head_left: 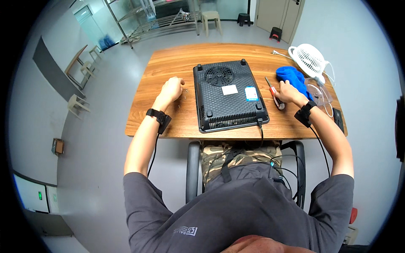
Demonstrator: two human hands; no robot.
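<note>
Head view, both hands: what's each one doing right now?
Left hand: curled near small loose pieces; can't tell if holding one.
Right hand: at the red-handled screwdriver, beside blue cloth; can't tell if gripping.

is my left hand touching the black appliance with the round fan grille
Apart: in the head view, the wooden tabletop shows between the left hand and the left edge of the black appliance.

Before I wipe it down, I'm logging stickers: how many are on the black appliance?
2: a white sticker near the middle, and a blue-and-white sticker to its right. Any underneath would be hidden.
</note>
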